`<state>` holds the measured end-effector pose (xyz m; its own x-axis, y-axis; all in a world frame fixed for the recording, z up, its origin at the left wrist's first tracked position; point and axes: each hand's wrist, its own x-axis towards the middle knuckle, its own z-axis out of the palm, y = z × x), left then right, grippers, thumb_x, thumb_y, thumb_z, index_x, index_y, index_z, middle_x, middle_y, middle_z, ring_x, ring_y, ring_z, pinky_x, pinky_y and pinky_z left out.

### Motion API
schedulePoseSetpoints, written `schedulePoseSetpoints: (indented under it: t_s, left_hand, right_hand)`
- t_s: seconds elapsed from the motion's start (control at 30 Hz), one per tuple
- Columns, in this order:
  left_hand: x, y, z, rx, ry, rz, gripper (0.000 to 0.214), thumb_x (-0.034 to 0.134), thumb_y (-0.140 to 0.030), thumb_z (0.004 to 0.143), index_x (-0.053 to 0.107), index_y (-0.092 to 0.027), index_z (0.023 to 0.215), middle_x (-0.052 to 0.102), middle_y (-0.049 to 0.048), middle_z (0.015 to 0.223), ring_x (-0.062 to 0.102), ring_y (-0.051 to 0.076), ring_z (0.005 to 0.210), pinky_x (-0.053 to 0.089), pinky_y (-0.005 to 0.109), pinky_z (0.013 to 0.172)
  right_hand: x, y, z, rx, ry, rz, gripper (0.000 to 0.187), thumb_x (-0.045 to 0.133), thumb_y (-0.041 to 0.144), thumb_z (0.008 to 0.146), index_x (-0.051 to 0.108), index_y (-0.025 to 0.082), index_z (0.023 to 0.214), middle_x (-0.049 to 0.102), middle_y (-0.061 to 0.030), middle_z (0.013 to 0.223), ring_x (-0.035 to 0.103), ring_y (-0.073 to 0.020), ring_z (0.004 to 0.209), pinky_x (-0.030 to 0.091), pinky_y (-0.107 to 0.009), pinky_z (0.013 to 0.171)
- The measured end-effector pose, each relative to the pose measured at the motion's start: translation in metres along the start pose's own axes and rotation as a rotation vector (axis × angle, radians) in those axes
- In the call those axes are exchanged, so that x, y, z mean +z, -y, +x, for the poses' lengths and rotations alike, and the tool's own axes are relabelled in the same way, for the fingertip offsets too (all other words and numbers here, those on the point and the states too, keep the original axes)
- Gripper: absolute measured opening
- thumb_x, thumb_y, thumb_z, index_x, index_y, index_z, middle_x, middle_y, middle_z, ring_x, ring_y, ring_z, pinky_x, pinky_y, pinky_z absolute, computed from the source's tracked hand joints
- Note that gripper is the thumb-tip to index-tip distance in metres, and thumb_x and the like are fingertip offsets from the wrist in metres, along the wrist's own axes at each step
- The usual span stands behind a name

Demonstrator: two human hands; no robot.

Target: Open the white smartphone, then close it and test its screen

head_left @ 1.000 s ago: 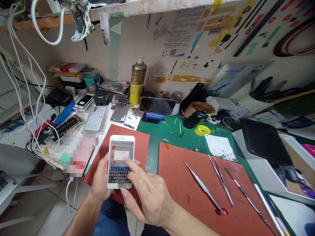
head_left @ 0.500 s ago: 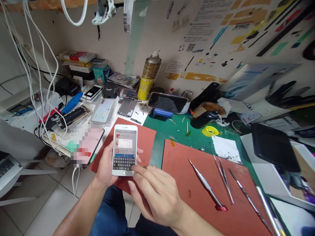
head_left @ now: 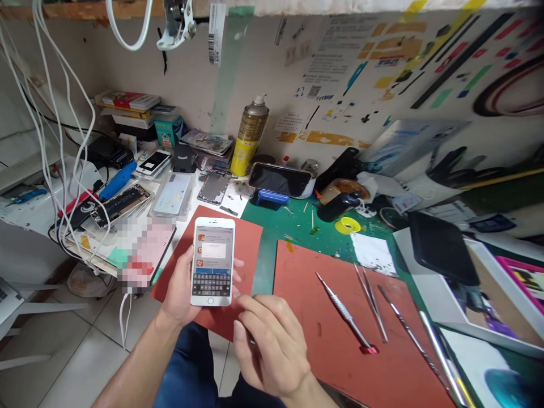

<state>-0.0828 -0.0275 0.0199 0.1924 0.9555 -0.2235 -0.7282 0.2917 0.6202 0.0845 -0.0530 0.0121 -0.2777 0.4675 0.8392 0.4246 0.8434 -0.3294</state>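
A white smartphone point(head_left: 212, 300) lies in my left hand point(head_left: 181, 289), held nearly upright with its lit screen facing me. A keyboard fills the lower screen, and a pale pop-up box covers part of a list above it. My left fingertips wrap round the phone's right edge. Just right of the phone's lower corner, my right hand point(head_left: 276, 345) is curled, its fingertips apart from the glass. A small dark spot shows between its thumb and fingers; what it is I cannot make out. Below the phone is a red mat point(head_left: 244, 243).
On a second red mat point(head_left: 297, 294) at right lie a metal pen-like tool point(head_left: 340, 306), tweezers point(head_left: 372, 303) and a metal pry tool point(head_left: 408, 328). Behind stand a propped phone point(head_left: 280, 179) and a spray can point(head_left: 250, 136). Loose phones, parts and white cables point(head_left: 51, 124) crowd the left.
My right hand has drawn back down from the phone's lower right corner, leaving the screen. My left hand keeps holding the phone. The view has shifted slightly to the right.
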Motion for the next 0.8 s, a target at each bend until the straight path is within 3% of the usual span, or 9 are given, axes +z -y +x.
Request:
schedulePoseSetpoints:
  t_s: [0.37, 0.67, 0.8]
  left_hand:
    - [0.004, -0.001, -0.001, -0.005, -0.024, 0.055, 0.06, 0.038, -0.053, 0.102, 0.068, -0.007, 0.126, 0.075, 0.0203, 0.11, 0.073, 0.029, 0.092, 0.057, 0.036, 0.077]
    - [0.032, -0.004, 0.005, 0.063, -0.049, 0.059, 0.058, 0.04, -0.052, 0.102, 0.066, -0.008, 0.13, 0.074, 0.0193, 0.118, 0.072, 0.028, 0.093, 0.058, 0.037, 0.079]
    - [0.032, 0.004, 0.011, 0.018, -0.025, 0.05, 0.058, 0.041, -0.053, 0.102, 0.065, -0.008, 0.132, 0.07, 0.0208, 0.127, 0.071, 0.028, 0.099, 0.057, 0.037, 0.083]
  right_hand:
    - [0.004, -0.005, -0.005, 0.042, 0.007, 0.105, 0.016, 0.057, 0.006, 0.083, 0.065, 0.013, 0.096, 0.073, -0.0141, 0.093, 0.065, -0.0235, 0.082, 0.055, -0.038, 0.066]
    - [0.003, -0.008, -0.006, 0.045, -0.144, 0.092, 0.024, 0.053, 0.009, 0.082, 0.063, 0.012, 0.104, 0.072, -0.0168, 0.105, 0.066, -0.0253, 0.09, 0.055, -0.04, 0.069]
    - [0.002, -0.007, -0.007, 0.051, -0.147, 0.082, 0.026, 0.054, 0.01, 0.082, 0.063, 0.012, 0.106, 0.072, -0.0172, 0.11, 0.066, -0.0255, 0.092, 0.055, -0.041, 0.072]
